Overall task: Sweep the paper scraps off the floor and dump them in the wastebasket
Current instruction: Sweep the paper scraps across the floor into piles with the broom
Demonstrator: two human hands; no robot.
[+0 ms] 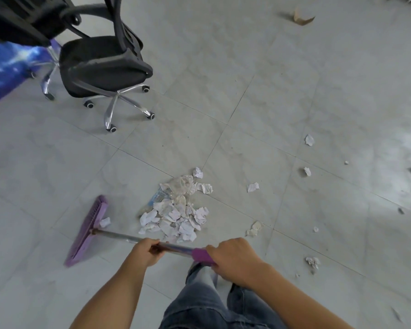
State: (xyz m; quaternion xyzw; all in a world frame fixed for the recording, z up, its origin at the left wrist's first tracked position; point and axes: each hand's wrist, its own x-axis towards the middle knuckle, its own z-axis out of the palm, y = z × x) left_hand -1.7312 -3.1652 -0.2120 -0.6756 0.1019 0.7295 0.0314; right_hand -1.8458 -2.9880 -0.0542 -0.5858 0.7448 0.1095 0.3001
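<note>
You hold the broom in both hands. Your left hand is lower on the bare metal handle, with the fingers curled over it from above. Your right hand is wrapped round the upper end, right at the purple grip sleeve. The handle runs nearly level across your front, above your jeans.

The purple broom head is down by the grey tiled floor at your left. It is slightly blurred, and one small scrap lies just beside its inner edge.

The pile of paper scraps sits on the floor straight ahead of your hands, to the right of the broom head and apart from it. It is made of white torn pieces with some cream and pale blue bits among them.

Loose scraps lie to the right of the pile:
- one near it;
- a cream one close to your right hand;
- a crumpled one further right;
- two more well beyond.

A torn brown cardboard piece lies far off at the top right.

A black office chair on a chrome wheeled base stands at the upper left. A second chair is beside it, and a blue patterned surface lies along the left edge.
</note>
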